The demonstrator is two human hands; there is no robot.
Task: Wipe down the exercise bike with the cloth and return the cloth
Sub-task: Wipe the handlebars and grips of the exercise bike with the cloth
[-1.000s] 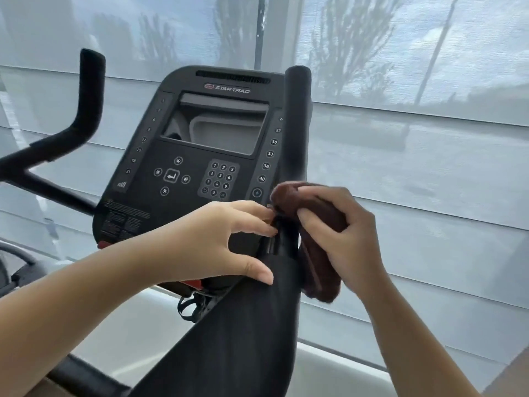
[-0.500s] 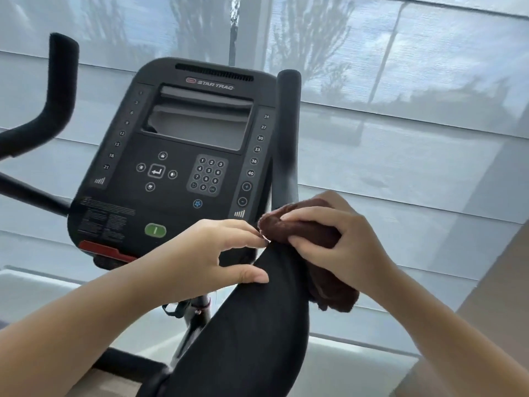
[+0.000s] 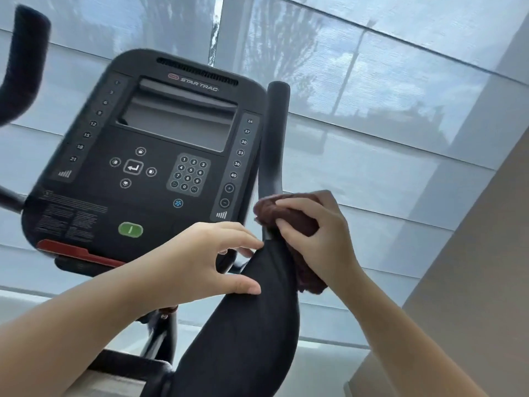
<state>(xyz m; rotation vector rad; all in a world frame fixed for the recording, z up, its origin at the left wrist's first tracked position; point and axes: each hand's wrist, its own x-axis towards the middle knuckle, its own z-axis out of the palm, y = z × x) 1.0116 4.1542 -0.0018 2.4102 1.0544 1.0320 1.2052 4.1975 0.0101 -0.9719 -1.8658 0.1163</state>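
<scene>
One cloth [image 3: 289, 214], dark brown and bunched, sits against the right handlebar [image 3: 273, 138], whose long axis rises far and upward. I keep my right hand [image 3: 317, 242] clamped around it. My left hand [image 3: 200, 262], fingers spread and empty, braces the black pad [image 3: 252, 325] nearby.

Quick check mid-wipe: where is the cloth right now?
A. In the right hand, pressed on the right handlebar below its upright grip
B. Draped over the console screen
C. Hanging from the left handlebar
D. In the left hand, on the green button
A: the right hand grips the brown cloth against the right handlebar, while the left hand rests open on the black pad beside it.
</scene>
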